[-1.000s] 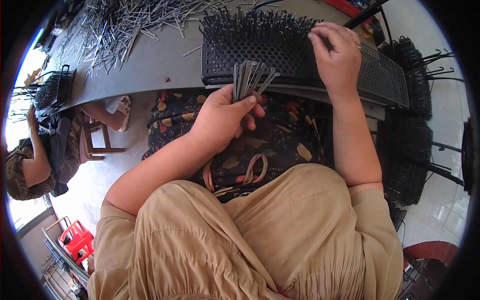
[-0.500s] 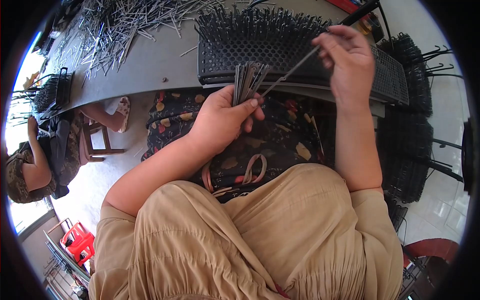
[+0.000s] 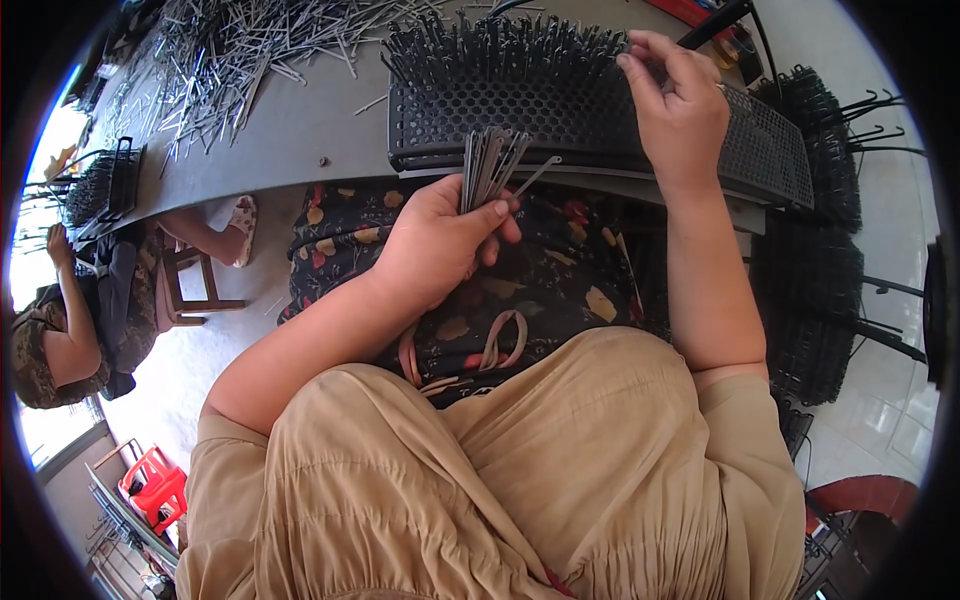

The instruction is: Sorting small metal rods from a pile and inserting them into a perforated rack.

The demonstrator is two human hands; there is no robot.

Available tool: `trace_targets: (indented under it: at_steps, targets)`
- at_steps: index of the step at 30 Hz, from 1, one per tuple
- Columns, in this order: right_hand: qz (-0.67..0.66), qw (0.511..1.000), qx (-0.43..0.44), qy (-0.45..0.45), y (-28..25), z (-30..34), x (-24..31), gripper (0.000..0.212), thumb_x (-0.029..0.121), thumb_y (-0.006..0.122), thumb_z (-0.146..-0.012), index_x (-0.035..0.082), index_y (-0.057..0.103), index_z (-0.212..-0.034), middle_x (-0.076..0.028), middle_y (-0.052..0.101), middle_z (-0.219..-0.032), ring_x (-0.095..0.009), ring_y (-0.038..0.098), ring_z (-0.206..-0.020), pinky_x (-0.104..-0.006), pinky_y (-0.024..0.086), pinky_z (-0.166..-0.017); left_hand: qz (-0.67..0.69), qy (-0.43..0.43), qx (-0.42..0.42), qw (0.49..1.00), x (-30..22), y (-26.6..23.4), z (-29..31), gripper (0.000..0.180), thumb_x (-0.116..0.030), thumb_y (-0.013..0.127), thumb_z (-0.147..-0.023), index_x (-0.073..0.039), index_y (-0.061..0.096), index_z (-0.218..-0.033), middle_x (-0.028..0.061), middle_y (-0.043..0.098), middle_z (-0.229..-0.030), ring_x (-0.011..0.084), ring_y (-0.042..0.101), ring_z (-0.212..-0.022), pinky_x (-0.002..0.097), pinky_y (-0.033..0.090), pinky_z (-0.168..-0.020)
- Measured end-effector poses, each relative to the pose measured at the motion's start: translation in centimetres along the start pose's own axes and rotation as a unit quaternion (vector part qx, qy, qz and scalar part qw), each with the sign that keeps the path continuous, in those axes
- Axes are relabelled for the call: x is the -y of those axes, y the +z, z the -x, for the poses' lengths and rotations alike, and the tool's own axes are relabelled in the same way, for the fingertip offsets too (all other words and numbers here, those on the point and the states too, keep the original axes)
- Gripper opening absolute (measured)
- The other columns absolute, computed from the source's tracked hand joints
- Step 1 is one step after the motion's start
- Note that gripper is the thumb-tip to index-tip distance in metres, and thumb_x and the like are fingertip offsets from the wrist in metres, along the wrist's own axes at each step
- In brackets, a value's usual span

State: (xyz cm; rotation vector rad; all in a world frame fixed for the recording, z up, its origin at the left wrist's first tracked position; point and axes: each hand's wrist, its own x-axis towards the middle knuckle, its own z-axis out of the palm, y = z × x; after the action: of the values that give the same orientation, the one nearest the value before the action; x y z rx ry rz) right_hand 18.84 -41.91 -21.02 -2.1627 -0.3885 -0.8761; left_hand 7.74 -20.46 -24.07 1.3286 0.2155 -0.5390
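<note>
I log right hand [image 3: 688, 125] back by worktop's [image 3: 280, 130] near-edge rack [image 3: 560, 120], narrow, load unclear; left hand [image 3: 440, 235] grips strips [image 3: 485, 170], seemingly one fewer.

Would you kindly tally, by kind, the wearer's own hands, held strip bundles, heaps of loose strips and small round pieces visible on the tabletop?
Left hand and right hand: 2
Held strip bundle: 1
Heap of loose strips: 1
Small round piece: 1
Total: 5

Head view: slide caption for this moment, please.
Left hand gripping thin metal strips, right hand at a perforated black rack.
</note>
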Motion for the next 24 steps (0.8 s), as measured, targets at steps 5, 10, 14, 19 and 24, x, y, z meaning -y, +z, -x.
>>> trace_targets:
  at_steps: [5,10,14,19,24]
  targets:
    - [0.071,0.985,0.036,-0.152,-0.3,-0.3,-1.3,0.016,0.005,0.075,-0.076,0.009,0.073,-0.091,-0.002,0.070,-0.087,-0.019,0.061,-0.091,-0.0290,0.049,-0.082,0.036,-0.006,0.016,0.999,0.2,-0.1,-0.1,0.010,-0.010,0.054,-0.096,-0.003,0.058,-0.102,0.0045,0.064,-0.081,0.0060,0.052,-0.056,0.0190,0.039,-0.043]
    - [0.073,0.983,0.020,-0.166,-0.4,0.3,-0.7,0.011,0.004,0.072,-0.076,0.010,0.072,-0.086,-0.002,0.072,-0.090,-0.021,0.063,-0.089,-0.0299,0.049,-0.081,0.046,0.000,0.013,0.999,0.2,-0.1,0.0,0.011,-0.010,0.053,-0.096,-0.002,0.057,-0.102,0.0048,0.063,-0.081,0.0063,0.052,-0.056,0.0189,0.038,-0.043]
    - [0.083,0.982,0.064,-0.156,0.1,1.3,-1.2,0.016,0.004,0.073,-0.078,0.010,0.074,-0.092,-0.002,0.073,-0.096,-0.020,0.063,-0.097,-0.0292,0.049,-0.086,0.079,0.016,0.016,0.997,0.2,0.0,0.0,0.011,-0.010,0.052,-0.097,-0.002,0.057,-0.102,0.0050,0.063,-0.080,0.0066,0.051,-0.056,0.0188,0.038,-0.043]
    - [0.151,0.971,0.034,-0.183,-0.9,1.8,0.7,0.018,0.004,0.073,-0.075,0.012,0.074,-0.091,-0.002,0.070,-0.107,-0.023,0.060,-0.105,-0.0330,0.044,-0.094,0.090,0.020,0.012,0.996,0.2,0.1,0.0,0.012,-0.010,0.051,-0.097,-0.001,0.056,-0.103,0.0057,0.062,-0.080,0.0082,0.051,-0.055,0.0189,0.037,-0.042]
    - [0.063,0.992,0.037,-0.104,-0.7,3.7,1.6,0.025,0.003,0.073,-0.074,0.009,0.070,-0.099,-0.004,0.068,-0.112,-0.023,0.058,-0.108,-0.0332,0.042,-0.096,0.112,0.042,0.004,0.993,0.1,0.3,0.0,0.012,-0.010,0.050,-0.098,-0.001,0.056,-0.104,0.0062,0.061,-0.079,0.0098,0.050,-0.055,0.0190,0.035,-0.041]
